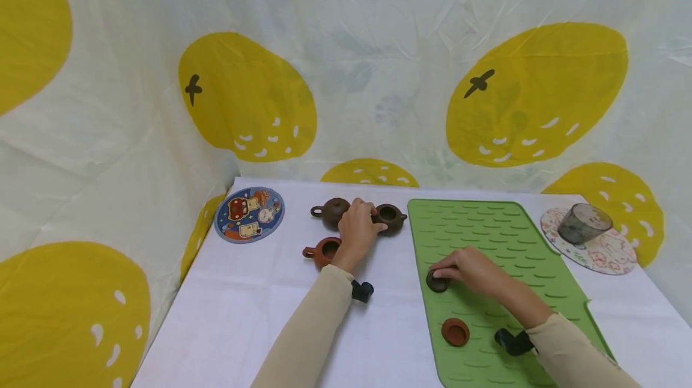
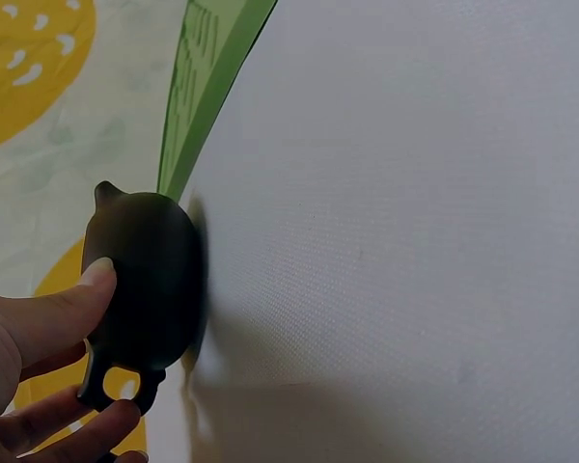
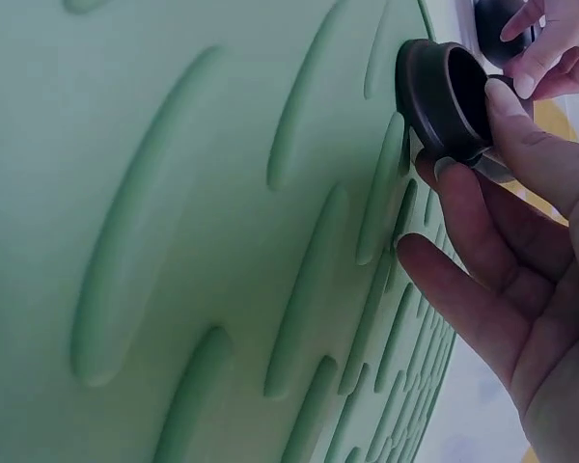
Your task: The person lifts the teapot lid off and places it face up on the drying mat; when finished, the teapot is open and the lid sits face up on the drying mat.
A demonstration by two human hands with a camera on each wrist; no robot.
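Cartoon coaster (image 1: pixel 250 217) sits at 9 o'clock from the left hand (image 1: pixel 359 227), lidless reddish teapot (image 1: pixel 320 254) at 8, lidded dark teapot (image 1: pixel 333 212) at 10. That hand's fingers and thumb are gripping a lidless dark teapot (image 1: pixel 393 223) at its 3. On the green mat (image 1: pixel 481 232), a dark lid (image 1: pixel 437 284)'s pinched at 8 o'clock from the right hand (image 1: pixel 471 269), reddish lid (image 1: pixel 455 332) at 6. Smoky glass (image 1: pixel 582 224) on a floral coaster (image 1: pixel 617 251) at 2.

The left sleeve (image 1: pixel 308 334) and right sleeve (image 1: pixel 575 349) are long and light tan. A small black left wrist camera (image 1: pixel 363 292) and black right wrist camera (image 1: pixel 510 342) poke out beside them.
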